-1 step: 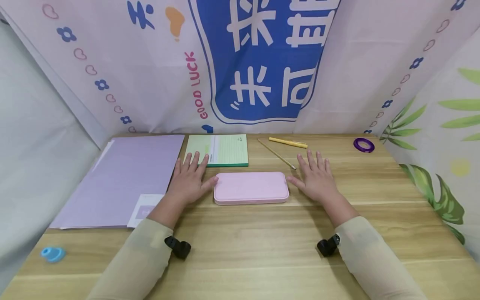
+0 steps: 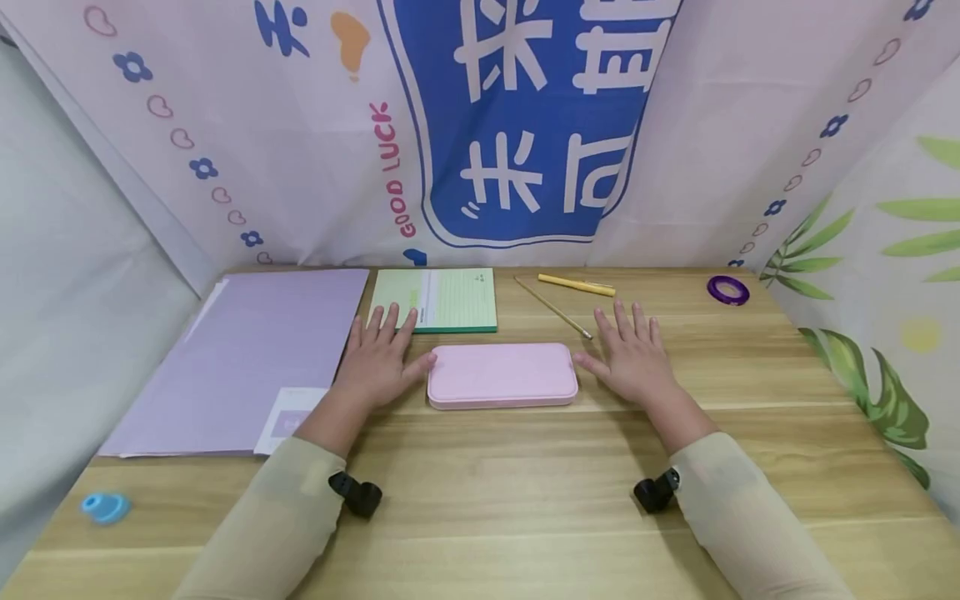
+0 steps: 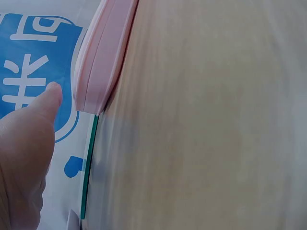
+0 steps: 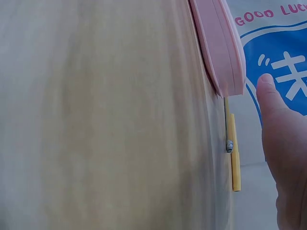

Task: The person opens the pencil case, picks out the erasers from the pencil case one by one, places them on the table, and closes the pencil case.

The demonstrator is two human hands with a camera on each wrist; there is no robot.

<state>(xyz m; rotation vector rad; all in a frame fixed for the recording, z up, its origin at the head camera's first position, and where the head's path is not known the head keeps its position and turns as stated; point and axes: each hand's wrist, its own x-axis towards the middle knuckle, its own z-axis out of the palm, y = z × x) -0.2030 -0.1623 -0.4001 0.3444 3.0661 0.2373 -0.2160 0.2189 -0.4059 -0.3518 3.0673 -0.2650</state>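
Observation:
A closed pink pencil case lies flat on the wooden table between the two hands. To its left is my left hand, fingers spread and straight, with the thumb tip at the case's left end. My right hand is spread the same way on the other side, its thumb close to the right end. Whether either thumb touches the case I cannot tell. Both wrist views show a raised thumb beside the pink case. Neither hand holds anything. Left fingertips overlap the near edge of a green notepad.
A purple folder with a white card covers the table's left. Behind the right hand lie a pencil and a yellow pen. A purple tape roll sits far right, a blue stopper-like piece near left.

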